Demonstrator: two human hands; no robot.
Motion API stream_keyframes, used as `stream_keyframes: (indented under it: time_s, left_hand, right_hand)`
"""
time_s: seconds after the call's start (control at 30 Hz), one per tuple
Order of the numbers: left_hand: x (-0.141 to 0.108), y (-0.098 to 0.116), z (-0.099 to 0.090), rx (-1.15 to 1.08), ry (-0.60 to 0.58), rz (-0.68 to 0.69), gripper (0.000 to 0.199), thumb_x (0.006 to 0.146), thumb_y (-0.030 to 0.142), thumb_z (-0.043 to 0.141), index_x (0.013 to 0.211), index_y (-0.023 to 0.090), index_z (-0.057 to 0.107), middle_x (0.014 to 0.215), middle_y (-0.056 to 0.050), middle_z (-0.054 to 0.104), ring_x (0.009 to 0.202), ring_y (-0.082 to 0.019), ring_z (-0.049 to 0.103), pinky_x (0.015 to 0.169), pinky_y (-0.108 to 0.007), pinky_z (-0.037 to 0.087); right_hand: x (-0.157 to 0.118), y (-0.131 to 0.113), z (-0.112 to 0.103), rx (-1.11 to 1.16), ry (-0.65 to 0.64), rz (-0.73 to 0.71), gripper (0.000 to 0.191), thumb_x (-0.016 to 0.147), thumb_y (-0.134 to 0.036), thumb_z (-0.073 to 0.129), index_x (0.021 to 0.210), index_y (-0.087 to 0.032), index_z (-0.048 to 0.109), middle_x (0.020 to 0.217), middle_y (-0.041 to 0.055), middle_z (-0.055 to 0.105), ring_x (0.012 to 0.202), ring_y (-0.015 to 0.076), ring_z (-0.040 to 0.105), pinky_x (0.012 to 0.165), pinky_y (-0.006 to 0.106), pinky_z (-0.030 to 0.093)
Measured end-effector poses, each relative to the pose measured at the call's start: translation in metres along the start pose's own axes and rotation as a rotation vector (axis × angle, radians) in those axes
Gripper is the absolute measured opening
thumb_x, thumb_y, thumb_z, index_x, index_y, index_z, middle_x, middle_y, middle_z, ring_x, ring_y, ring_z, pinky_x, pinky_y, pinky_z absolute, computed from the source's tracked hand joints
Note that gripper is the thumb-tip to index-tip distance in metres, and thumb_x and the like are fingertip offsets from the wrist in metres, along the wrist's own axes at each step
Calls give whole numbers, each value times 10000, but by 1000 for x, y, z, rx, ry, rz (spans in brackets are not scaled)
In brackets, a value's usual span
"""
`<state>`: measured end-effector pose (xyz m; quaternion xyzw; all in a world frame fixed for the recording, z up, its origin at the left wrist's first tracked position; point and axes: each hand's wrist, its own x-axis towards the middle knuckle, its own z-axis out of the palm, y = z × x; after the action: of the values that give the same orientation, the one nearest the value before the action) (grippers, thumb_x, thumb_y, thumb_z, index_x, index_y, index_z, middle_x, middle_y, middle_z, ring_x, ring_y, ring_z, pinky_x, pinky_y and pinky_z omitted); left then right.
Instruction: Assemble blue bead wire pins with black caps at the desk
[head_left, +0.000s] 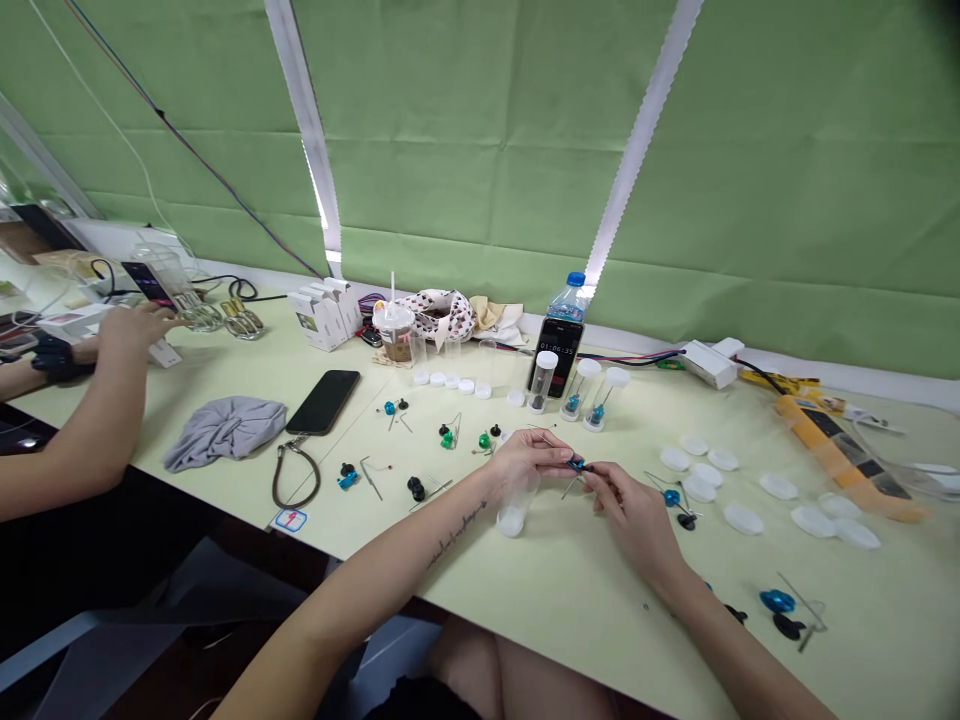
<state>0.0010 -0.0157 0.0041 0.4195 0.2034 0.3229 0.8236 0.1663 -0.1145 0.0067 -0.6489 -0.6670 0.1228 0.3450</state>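
Observation:
Over the table's middle, my left hand pinches a small blue and black part between thumb and fingers. My right hand is closed at the part's right end, fingertips on its dark piece. A thin metal rod hangs below it. Beside my left wrist stands a clear plastic tube with a white end at the bottom. Behind my hands are capped clear tubes, one with dark contents and two with blue parts inside. To the right of my right hand lie another blue part and a black disc-like piece.
White translucent discs lie at right, near an orange and black device. Small green, blue and black parts with bent rods lie at left. A phone, grey cloth and timer phone are on the table. A co-worker's arm reaches in at left.

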Motion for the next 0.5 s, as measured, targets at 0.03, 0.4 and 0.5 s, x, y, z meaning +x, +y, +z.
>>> stream_keyframes:
  time_s: [0.03,0.4,0.5]
  left_hand:
    - [0,0,0,0,0,-1,390,556,310,838,808,86,640,872,-112,709,841,-200,683,862,-358,511]
    - [1,0,1,-7,1,-13,384,553,299,840,803,85,643,870,-111,709,825,-192,684,871,-361,510]
    - [0,0,1,-8,-1,-9,375,563,295,836,806,84,643,870,-111,709,825,-191,684,871,-359,511]
  right_hand:
    - [0,0,0,0,0,-2,364,914,-524,353,948,-228,562,734,25,676,581,170,608,585,287,469]
    - [-1,-3,-2,10,-27,22,375,922,-532,332,939,-229,552,731,26,673,584,177,614,608,294,467]
    - [0,-3,-2,2,-25,18,376,923,-529,334,953,-228,557,729,22,674,582,174,615,611,293,470]
